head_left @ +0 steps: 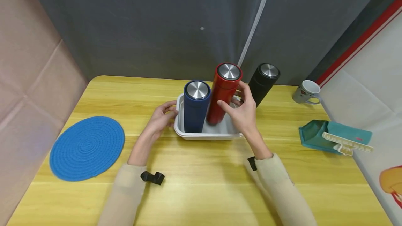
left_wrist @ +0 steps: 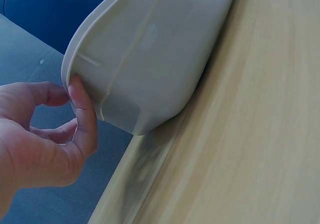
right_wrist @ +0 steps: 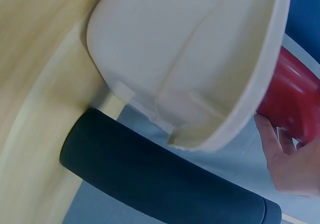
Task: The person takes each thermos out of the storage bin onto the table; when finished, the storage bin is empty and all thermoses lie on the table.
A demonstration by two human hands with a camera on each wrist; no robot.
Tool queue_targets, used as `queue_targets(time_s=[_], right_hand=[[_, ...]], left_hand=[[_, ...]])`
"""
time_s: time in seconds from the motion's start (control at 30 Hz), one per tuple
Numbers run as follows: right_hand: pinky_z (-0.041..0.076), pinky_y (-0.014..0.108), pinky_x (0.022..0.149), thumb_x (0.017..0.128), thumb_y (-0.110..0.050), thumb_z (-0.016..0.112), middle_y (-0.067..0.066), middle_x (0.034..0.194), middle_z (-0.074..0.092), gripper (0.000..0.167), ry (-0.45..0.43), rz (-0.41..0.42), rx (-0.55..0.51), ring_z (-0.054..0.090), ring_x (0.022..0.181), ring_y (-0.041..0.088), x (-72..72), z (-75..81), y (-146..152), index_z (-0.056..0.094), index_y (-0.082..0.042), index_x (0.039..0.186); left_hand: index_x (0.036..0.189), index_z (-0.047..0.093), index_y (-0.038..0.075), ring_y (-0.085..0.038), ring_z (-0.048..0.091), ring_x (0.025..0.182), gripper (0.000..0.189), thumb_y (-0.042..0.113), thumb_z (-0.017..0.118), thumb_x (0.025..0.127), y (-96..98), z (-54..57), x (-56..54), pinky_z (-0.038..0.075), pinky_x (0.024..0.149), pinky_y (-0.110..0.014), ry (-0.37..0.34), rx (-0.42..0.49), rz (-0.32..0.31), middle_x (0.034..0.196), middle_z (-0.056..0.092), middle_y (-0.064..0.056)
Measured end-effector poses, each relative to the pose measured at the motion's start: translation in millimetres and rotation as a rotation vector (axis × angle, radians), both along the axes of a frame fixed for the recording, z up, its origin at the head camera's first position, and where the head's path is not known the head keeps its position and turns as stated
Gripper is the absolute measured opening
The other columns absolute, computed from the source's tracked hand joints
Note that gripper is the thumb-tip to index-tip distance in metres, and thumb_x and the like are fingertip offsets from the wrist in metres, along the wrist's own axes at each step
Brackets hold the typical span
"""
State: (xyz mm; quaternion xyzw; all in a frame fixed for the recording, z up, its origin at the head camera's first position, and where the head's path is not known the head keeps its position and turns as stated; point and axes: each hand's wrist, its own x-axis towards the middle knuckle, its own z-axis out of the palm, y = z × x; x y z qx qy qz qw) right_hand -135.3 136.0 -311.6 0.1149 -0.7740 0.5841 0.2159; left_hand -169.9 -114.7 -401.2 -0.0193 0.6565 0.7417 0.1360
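Observation:
A red thermos [head_left: 223, 95] and a dark blue thermos [head_left: 196, 112] stand side by side in a white tray [head_left: 216, 136]; both have brushed metal lids. My right hand [head_left: 245, 111] holds the red thermos by its right side, thumb at the front and fingers behind. In the right wrist view its fingertips touch the red wall just past the tray rim. My left hand [head_left: 159, 119] grips the tray's left end, with fingers at the rim and against the outer wall [left_wrist: 140, 48]. A black thermos [head_left: 263, 83] stands on the table right of the tray.
On the left of the wooden table [head_left: 188, 184] lies a round blue woven mat [head_left: 88, 148]. A patterned mug [head_left: 306, 91] stands at the back right, nearer than a teal dustpan-like holder with a white clip [head_left: 334, 137]. A grey curtain [head_left: 141, 27] hangs behind the table.

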Motion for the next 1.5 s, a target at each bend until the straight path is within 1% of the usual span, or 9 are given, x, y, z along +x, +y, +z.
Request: queue_targets(time_s=[0.17, 0.33, 0.4, 0.63, 0.77, 0.9, 1.07, 1.2, 1.5], right_hand=[[0.055, 0.037, 0.085, 0.077, 0.004, 0.076, 0.021, 0.121, 0.055, 0.063, 0.005, -0.010, 0.015, 0.058, 0.102, 0.031, 2.8, 4.4, 4, 0.045, 0.007, 0.132], [0.054, 0.029, 0.084, 0.076, -0.001, 0.079, 0.012, 0.121, 0.056, 0.065, 0.023, -0.001, -0.011, 0.057, 0.103, 0.024, -9.7, -12.6, 17, 0.047, -0.003, 0.134], [0.054, 0.027, 0.084, 0.076, -0.004, 0.080, 0.008, 0.120, 0.057, 0.066, 0.026, -0.002, -0.019, 0.057, 0.103, 0.021, -14.2, -18.9, 23, 0.048, -0.007, 0.134], [0.054, 0.027, 0.084, 0.075, -0.002, 0.081, 0.007, 0.114, 0.057, 0.065, 0.019, -0.007, -0.036, 0.057, 0.099, 0.022, -13.6, -13.0, 28, 0.050, -0.007, 0.132], [0.054, 0.027, 0.084, 0.075, -0.002, 0.080, 0.007, 0.113, 0.057, 0.064, 0.013, -0.004, -0.041, 0.057, 0.098, 0.022, -12.7, -7.0, 31, 0.050, -0.008, 0.132], [0.053, 0.028, 0.085, 0.076, -0.002, 0.079, 0.008, 0.115, 0.057, 0.064, 0.002, 0.000, -0.058, 0.057, 0.100, 0.022, -10.2, -2.7, 34, 0.050, -0.008, 0.132], [0.053, 0.028, 0.085, 0.076, -0.002, 0.080, 0.006, 0.113, 0.057, 0.064, 0.005, -0.018, -0.058, 0.057, 0.100, 0.021, -5.9, 0.8, 36, 0.050, -0.008, 0.132], [0.054, 0.027, 0.084, 0.076, -0.003, 0.080, 0.003, 0.113, 0.058, 0.064, 0.016, -0.036, -0.048, 0.057, 0.099, 0.020, -2.4, 4.9, 38, 0.051, -0.008, 0.132], [0.054, 0.026, 0.084, 0.077, -0.006, 0.080, 0.001, 0.115, 0.058, 0.063, 0.009, -0.062, -0.037, 0.057, 0.100, 0.019, 6.1, 12.6, 40, 0.051, -0.010, 0.132]], left_hand=[[0.141, 0.040, -0.002, -0.012, 0.053, 0.073, 0.048, 0.000, 0.050, 0.095, -0.8, 0.0, 0.2, 0.049, 0.055, -0.022, -0.002, -0.009, -0.002, 0.105, 0.047, -0.010], [0.141, 0.041, -0.001, -0.012, 0.053, 0.074, 0.047, 0.001, 0.050, 0.095, 0.0, 1.1, 0.2, 0.050, 0.056, -0.022, 0.002, -0.017, -0.001, 0.105, 0.047, -0.010], [0.141, 0.041, 0.000, -0.012, 0.053, 0.074, 0.047, 0.001, 0.050, 0.095, 0.7, 1.7, 0.2, 0.050, 0.056, -0.023, 0.006, -0.023, -0.005, 0.105, 0.047, -0.010], [0.141, 0.043, 0.003, -0.014, 0.053, 0.076, 0.046, 0.001, 0.050, 0.096, 2.3, 2.3, -1.6, 0.050, 0.057, -0.024, 0.002, -0.024, 0.002, 0.105, 0.047, -0.009], [0.141, 0.042, 0.001, -0.013, 0.052, 0.075, 0.047, 0.001, 0.050, 0.095, 2.5, 2.7, -2.6, 0.050, 0.056, -0.023, 0.014, -0.018, 0.001, 0.105, 0.046, -0.009], [0.141, 0.041, 0.000, -0.013, 0.052, 0.074, 0.047, 0.000, 0.050, 0.095, 2.2, 3.2, -1.5, 0.050, 0.055, -0.023, 0.009, -0.016, 0.000, 0.104, 0.046, -0.009], [0.141, 0.041, 0.000, -0.013, 0.052, 0.075, 0.047, 0.000, 0.050, 0.095, 1.5, 1.6, -0.2, 0.050, 0.056, -0.024, -0.001, -0.021, -0.004, 0.104, 0.046, -0.010], [0.141, 0.041, 0.000, -0.013, 0.051, 0.074, 0.047, 0.000, 0.050, 0.095, 1.5, 0.8, 0.0, 0.049, 0.055, -0.023, 0.004, -0.023, -0.001, 0.104, 0.046, -0.010], [0.141, 0.041, 0.000, -0.013, 0.051, 0.072, 0.048, 0.000, 0.050, 0.094, 0.8, -0.3, 0.0, 0.048, 0.054, -0.023, 0.016, -0.036, 0.002, 0.104, 0.045, -0.010]])
